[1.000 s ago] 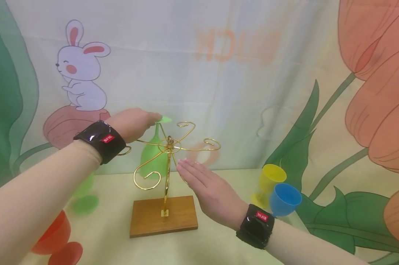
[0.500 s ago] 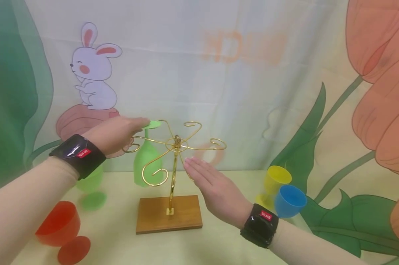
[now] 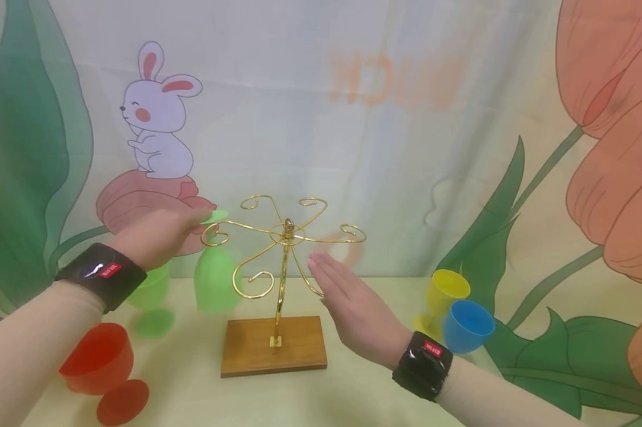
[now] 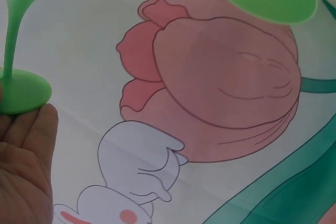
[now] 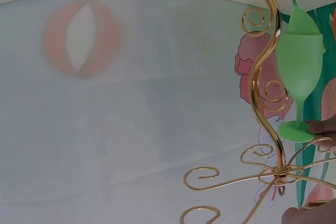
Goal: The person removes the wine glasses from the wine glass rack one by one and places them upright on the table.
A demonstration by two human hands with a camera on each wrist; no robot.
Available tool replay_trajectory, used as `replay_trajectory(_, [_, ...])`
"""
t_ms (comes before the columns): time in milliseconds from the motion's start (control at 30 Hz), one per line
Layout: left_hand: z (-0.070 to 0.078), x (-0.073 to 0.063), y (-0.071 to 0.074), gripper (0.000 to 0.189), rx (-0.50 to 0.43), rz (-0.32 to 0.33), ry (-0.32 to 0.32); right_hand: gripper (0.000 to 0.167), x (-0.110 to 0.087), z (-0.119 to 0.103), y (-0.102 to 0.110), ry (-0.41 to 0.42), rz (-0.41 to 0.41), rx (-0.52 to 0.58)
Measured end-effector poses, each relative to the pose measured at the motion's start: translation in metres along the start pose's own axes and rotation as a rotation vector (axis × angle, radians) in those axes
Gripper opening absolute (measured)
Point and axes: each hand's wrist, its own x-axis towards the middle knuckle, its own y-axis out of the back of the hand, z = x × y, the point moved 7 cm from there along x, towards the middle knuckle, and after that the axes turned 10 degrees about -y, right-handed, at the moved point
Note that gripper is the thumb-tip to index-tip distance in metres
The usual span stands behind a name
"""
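In the head view my left hand (image 3: 157,237) pinches the round foot of a green plastic goblet (image 3: 216,281), which hangs upside down, bowl lowest. The goblet is behind the left curled arm of a gold wire stemware rack (image 3: 281,279); that arm crosses in front of its stem. The left wrist view shows the goblet's foot (image 4: 31,93) against the fingertips, the image inverted. My right hand (image 3: 360,314) holds its fingers straight and together, fingertips right at the rack's front right arm. In the right wrist view, also inverted, the held goblet (image 5: 299,64) appears beyond the rack's twisted pole (image 5: 257,87).
The rack's wooden base (image 3: 304,344) stands mid-table. At left a red goblet (image 3: 99,359) lies tipped, with another green goblet (image 3: 152,290) behind it. A yellow goblet (image 3: 449,292) and a blue goblet (image 3: 467,326) are at right. A printed cloth (image 3: 395,196) hangs behind the table.
My left hand has carried the green goblet leftward and slightly down, from behind the rack's rear left to its left arm. The right hand keeps its place by the rack; the head view shifted slightly.
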Motion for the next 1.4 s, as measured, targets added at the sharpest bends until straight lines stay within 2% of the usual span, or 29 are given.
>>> replay_trajectory(100, [-0.001,-0.007,-0.006,0.041,0.005,0.021,-0.022,0.066,-0.006,0.010,-0.003,-0.086,-0.031,0.029])
replay_trajectory(200, [-0.003,-0.014,-0.013,0.031,-0.028,0.036,-0.002,0.073,-0.013,0.021,-0.007,-0.183,-0.053,0.036])
replay_trajectory(300, [0.000,-0.023,-0.019,0.034,-0.047,0.037,0.005,0.077,-0.023,0.032,-0.012,-0.264,-0.069,0.025])
replay_trajectory(367, [0.004,-0.027,-0.025,0.040,-0.080,0.031,0.011,0.078,-0.031,0.038,-0.017,-0.288,-0.076,0.016])
replay_trajectory(500, [0.017,-0.033,-0.036,0.030,-0.085,0.036,-0.026,0.079,-0.049,0.049,-0.036,-0.319,-0.114,0.011])
replay_trajectory(600, [0.029,-0.038,-0.045,0.025,-0.057,0.021,-0.050,0.079,-0.062,0.055,-0.049,-0.349,-0.151,0.011])
replay_trajectory(733, [0.047,-0.046,-0.056,0.034,-0.063,0.006,-0.046,0.076,-0.075,0.058,-0.063,-0.402,-0.195,0.002])
replay_trajectory(867, [0.069,-0.052,-0.065,0.032,-0.061,0.045,-0.075,0.075,-0.084,0.057,-0.069,-0.419,-0.219,0.012])
replay_trajectory(933, [0.080,-0.055,-0.073,0.031,-0.092,0.063,-0.085,0.073,-0.088,0.055,-0.070,-0.411,-0.222,0.015])
replay_trajectory(1000, [0.088,-0.059,-0.086,0.031,-0.178,0.050,-0.055,0.071,-0.092,0.053,-0.069,-0.402,-0.222,0.020])
replay_trajectory(1067, [0.091,-0.063,-0.103,0.025,-0.311,0.032,-0.002,0.067,-0.094,0.050,-0.067,-0.386,-0.219,0.022])
replay_trajectory(1167, [0.090,-0.072,-0.135,0.014,-0.553,-0.032,0.129,0.064,-0.096,0.046,-0.062,-0.356,-0.209,0.025])
replay_trajectory(1333, [0.095,-0.091,-0.187,0.023,-1.002,-0.107,0.305,0.060,-0.095,0.032,-0.046,-0.288,-0.175,0.057])
replay_trajectory(1400, [0.100,-0.097,-0.205,0.025,-1.152,-0.136,0.367,0.057,-0.093,0.025,-0.040,-0.251,-0.156,0.073])
